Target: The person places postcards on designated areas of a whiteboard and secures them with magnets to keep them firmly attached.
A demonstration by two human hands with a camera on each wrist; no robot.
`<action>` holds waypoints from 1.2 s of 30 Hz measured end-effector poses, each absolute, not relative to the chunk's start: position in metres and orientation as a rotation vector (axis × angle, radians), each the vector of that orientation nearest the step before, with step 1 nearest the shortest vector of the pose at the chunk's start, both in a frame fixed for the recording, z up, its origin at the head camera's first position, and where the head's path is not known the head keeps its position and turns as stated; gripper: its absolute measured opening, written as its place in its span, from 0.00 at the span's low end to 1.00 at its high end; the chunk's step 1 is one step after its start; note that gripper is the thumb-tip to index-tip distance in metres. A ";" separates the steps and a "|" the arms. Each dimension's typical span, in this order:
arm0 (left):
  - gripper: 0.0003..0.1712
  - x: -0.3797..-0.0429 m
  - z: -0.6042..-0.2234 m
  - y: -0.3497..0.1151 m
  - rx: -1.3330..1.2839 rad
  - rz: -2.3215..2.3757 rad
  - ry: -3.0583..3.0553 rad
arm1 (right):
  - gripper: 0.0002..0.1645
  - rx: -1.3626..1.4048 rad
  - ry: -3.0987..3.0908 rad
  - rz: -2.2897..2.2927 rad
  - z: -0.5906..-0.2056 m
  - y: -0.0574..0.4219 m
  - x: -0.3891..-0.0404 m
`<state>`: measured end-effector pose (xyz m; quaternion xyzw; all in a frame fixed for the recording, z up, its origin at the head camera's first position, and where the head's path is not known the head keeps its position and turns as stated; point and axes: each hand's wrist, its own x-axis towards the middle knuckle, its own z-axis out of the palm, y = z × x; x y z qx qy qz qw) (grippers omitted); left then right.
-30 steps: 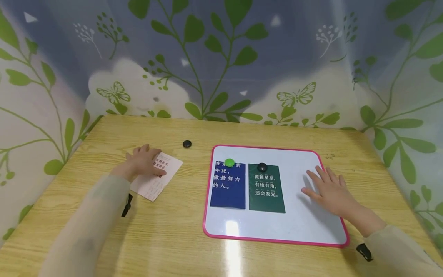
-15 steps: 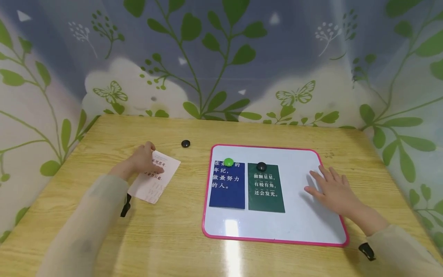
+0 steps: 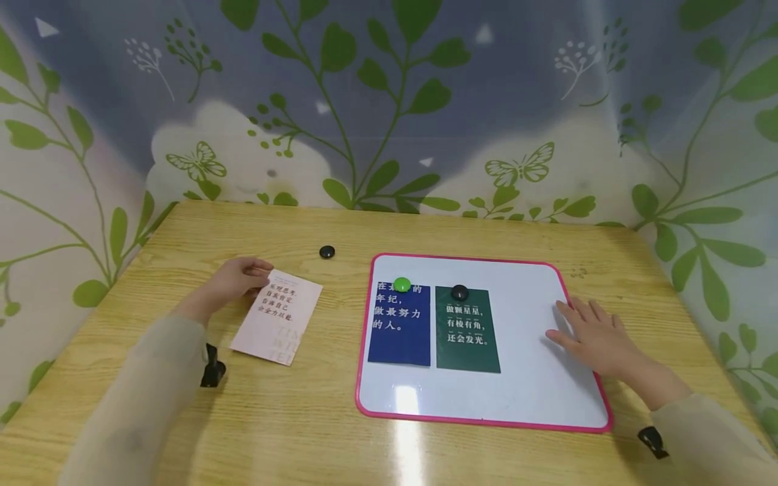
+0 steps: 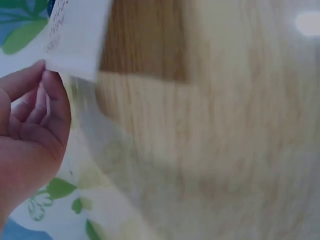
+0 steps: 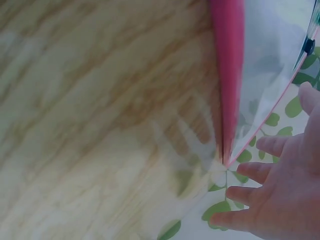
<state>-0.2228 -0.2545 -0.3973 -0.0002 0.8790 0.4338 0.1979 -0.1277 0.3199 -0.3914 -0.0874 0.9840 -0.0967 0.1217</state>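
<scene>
Thumb and fingertips of my left hand (image 3: 234,283) pinch a corner of a pale pink card (image 3: 279,317) printed with Chinese writing. In the left wrist view the card (image 4: 80,40) is raised over the wood, and the left hand (image 4: 37,120) grips it at one corner. Spread fingers of my right hand (image 3: 598,337) hover over the right edge of a pink-framed whiteboard (image 3: 523,398), holding nothing. On the board lie a blue card (image 3: 401,347) under a green round magnet (image 3: 402,285) and a dark green card (image 3: 464,358) under a black round magnet (image 3: 460,293).
Another black round magnet (image 3: 327,252) lies on the wooden table (image 3: 304,418) between the pink card and the board. A leaf-patterned wall covering (image 3: 389,135) stands behind the table and along its sides.
My left hand went from lying over the pink card to pinching its upper left corner; the card has been lifted and shifted slightly. The right hand drifted a little to the right.
</scene>
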 end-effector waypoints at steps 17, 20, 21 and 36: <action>0.31 -0.218 -0.390 -0.224 -0.211 1.662 2.162 | 0.48 -0.293 2.837 -0.240 -0.405 0.336 -0.131; 0.31 -0.218 -0.388 -0.212 -0.241 1.703 2.129 | 0.49 -0.298 2.835 -0.246 -0.405 0.336 -0.132; 0.31 -0.218 -0.387 -0.207 -0.250 1.718 2.114 | 0.49 -0.299 2.834 -0.247 -0.405 0.336 -0.132; 0.27 -0.216 -0.377 -0.137 -0.258 1.809 2.034 | 0.49 -0.306 2.838 -0.280 -0.404 0.336 -0.131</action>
